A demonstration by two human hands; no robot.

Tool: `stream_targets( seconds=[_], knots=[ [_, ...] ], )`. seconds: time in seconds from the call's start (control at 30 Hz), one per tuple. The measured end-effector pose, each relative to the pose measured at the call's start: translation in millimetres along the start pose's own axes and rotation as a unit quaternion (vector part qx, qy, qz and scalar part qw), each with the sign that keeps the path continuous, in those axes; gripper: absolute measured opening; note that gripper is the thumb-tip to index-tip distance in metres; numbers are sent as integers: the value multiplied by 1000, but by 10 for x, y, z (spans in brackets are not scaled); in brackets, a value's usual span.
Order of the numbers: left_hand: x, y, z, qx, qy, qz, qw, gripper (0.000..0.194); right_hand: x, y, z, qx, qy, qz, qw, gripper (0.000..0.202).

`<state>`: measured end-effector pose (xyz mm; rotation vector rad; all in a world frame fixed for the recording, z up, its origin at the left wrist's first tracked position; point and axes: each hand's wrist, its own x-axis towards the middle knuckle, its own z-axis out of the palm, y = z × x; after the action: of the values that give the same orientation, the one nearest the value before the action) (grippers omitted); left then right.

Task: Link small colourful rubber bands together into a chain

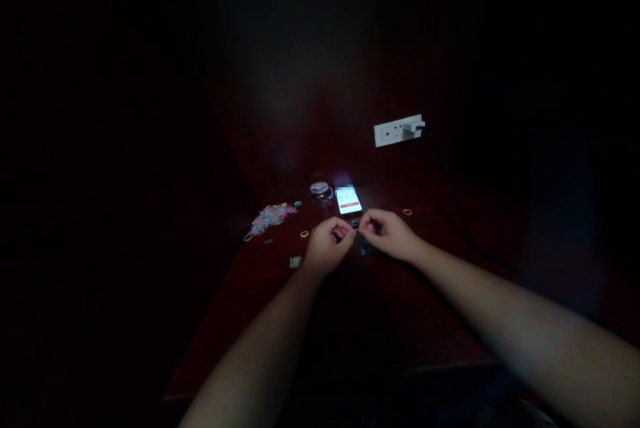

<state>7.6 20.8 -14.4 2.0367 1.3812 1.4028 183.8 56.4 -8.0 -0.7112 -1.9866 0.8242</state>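
Observation:
My left hand (330, 243) and my right hand (387, 233) meet over the dark red table, fingertips pinched close together. Between them is a tiny light thing, too small to make out. Just beyond the fingertips lies a dark ring-shaped band (355, 223), and behind it a phone (349, 203) with its screen lit. Under my right hand, small bluish pieces (365, 250) show partly. A small bundle of pale bands (295, 261) lies left of my left wrist, and a yellow band (305, 234) sits beside that hand.
A heap of pastel bands (273, 217) spreads at the table's left edge. A round clear container (321, 193) stands left of the phone. One orange band (407, 212) lies to the right. A wall socket (399, 131) holds a white plug with a dark cable.

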Motion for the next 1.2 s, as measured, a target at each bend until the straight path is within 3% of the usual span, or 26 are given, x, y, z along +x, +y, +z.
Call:
stream_targets(
  seconds=[0.37, 0.63, 0.83, 0.97, 1.07, 1.2],
  knots=[
    [-18, 4, -24, 13, -13, 8, 1000, 12, 8, -16, 26, -8, -7, -17, 1000, 4],
    [-150, 240, -115, 92, 6, 40, 995, 9, 17, 25, 28, -1, -12, -32, 999, 8],
    [-616, 395, -334, 136, 1, -3, 991, 9, -50, -62, 105, -24, -74, -100, 992, 8],
    [-947, 367, -556, 146, 7, -24, 989, 11, -79, -123, 149, -39, -111, -130, 984, 9],
    [-1112, 237, -759, 150, 24, -58, 987, 13, -58, -95, 124, -32, -92, -115, 989, 7],
    [-1228, 27, -952, 115, 91, -136, 980, 20, -2, 27, 50, -18, -42, -68, 997, 8]
  ],
)
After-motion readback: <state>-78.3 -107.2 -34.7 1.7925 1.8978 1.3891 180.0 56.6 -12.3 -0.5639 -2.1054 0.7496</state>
